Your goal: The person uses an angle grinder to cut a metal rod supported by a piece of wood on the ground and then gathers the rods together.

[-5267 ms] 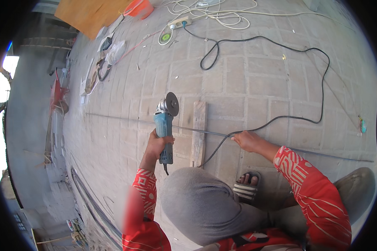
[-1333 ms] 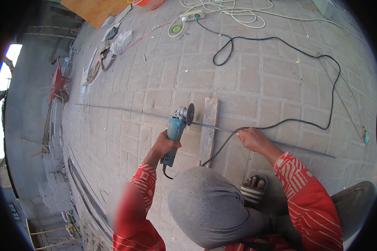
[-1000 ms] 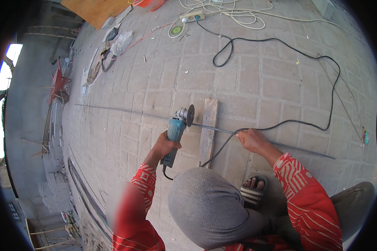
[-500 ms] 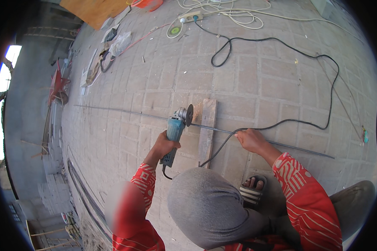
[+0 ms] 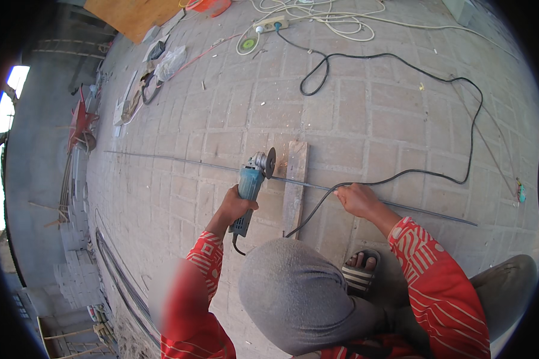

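My left hand (image 5: 236,206) is wrapped round the body of a teal angle grinder (image 5: 251,182), whose dark cutting disc (image 5: 270,163) stands on edge against a long thin steel rod (image 5: 305,183). A few sparks show just right of the disc. Under the rod, next to the disc, lies a narrow wooden board (image 5: 296,194). Farther right, my right hand (image 5: 358,200) is closed on the rod, pressing it low over the paving. The grinder's black cord (image 5: 395,177) passes close to the right hand's fingers; whether they touch it I cannot tell.
The cord runs far across the brick paving (image 5: 395,110) to a power strip (image 5: 272,25) beside a coiled white cable (image 5: 341,18). Long dark rods (image 5: 123,275) lie at the left. A red wheelbarrow (image 5: 81,122) stands by stacked blocks (image 5: 78,275). My sandalled foot (image 5: 360,272) is near the right hand.
Fewer sparks show above the disc than half a second ago. Both hands keep their hold, and the grinder and rod have hardly moved.
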`<state>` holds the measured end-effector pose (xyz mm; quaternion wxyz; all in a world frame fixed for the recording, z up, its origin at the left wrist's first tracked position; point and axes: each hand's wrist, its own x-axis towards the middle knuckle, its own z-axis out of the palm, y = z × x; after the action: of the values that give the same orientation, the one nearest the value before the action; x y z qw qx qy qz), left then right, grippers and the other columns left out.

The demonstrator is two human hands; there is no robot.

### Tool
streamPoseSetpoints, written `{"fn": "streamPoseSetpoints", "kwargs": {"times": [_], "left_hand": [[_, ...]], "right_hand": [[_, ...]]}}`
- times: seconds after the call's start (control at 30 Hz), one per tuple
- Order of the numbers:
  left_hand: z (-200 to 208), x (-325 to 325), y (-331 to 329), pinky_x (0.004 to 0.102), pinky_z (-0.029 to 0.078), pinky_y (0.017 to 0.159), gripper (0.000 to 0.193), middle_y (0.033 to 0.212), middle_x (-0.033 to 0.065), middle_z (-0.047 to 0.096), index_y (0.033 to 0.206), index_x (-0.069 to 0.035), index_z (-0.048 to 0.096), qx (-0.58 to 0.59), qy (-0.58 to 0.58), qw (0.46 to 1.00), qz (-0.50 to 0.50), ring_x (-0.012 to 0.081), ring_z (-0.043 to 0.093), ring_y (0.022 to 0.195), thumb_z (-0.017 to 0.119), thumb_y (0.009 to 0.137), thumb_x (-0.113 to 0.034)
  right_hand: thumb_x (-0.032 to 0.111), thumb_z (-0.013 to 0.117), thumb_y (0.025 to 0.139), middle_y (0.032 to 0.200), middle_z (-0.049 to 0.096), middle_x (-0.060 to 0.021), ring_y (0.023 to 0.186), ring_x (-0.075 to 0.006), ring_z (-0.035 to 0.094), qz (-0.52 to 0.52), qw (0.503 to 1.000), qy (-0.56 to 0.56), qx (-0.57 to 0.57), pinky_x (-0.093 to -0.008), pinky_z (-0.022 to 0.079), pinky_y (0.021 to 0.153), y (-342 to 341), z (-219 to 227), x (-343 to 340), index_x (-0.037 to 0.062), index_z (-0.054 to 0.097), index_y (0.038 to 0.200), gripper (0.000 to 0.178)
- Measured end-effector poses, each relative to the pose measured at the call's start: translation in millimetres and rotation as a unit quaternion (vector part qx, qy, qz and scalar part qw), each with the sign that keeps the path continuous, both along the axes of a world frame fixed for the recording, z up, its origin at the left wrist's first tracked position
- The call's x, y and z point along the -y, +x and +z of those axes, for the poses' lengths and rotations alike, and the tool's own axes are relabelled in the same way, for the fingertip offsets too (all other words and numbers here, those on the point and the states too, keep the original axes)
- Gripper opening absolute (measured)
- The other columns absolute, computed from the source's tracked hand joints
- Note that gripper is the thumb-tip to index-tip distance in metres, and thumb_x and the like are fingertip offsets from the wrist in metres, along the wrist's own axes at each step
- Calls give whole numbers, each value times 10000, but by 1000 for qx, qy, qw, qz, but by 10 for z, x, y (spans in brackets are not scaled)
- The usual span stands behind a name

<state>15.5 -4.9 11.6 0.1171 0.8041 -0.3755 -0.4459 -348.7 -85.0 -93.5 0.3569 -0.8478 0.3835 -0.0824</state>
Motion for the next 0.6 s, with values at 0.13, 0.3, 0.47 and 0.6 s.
{"fn": "streamPoseSetpoints", "kwargs": {"times": [0.13, 0.3, 0.47, 0.6], "left_hand": [[3, 27, -15, 385, 536, 741, 526, 901, 145, 670, 1089, 71, 589, 4, 12, 1000, 6, 252, 658, 795, 784, 636, -114], [12, 49, -55, 386, 535, 765, 553, 937, 154, 674, 1113, 83, 597, -2, 8, 1000, 8, 258, 659, 836, 789, 634, -113], [-1, 54, -46, 387, 535, 771, 558, 941, 153, 676, 1121, 75, 599, -4, 19, 1000, 20, 256, 659, 843, 791, 629, -105], [-43, 32, -31, 383, 544, 718, 496, 877, 135, 665, 1072, 60, 586, 6, -4, 1000, 15, 243, 662, 763, 781, 639, -84]], "right_hand": [[338, 513, 1007, 719, 656, -223, 708, -429, 665, -3, 1000, 13, 0, -534, 524, 635, 10, 0, -6, 48, 650, 829, 366], [337, 512, 1007, 718, 656, -227, 711, -433, 664, -3, 1000, 17, -2, -536, 522, 636, -4, 14, 3, 47, 652, 831, 366], [332, 513, 1006, 707, 652, -229, 701, -436, 660, -3, 1000, 17, 0, -535, 521, 638, -2, -6, 5, 43, 651, 826, 368], [332, 516, 1005, 709, 650, -233, 705, -438, 660, -1, 1000, 15, 7, -536, 519, 643, 5, -3, 4, 37, 648, 819, 373]]}}
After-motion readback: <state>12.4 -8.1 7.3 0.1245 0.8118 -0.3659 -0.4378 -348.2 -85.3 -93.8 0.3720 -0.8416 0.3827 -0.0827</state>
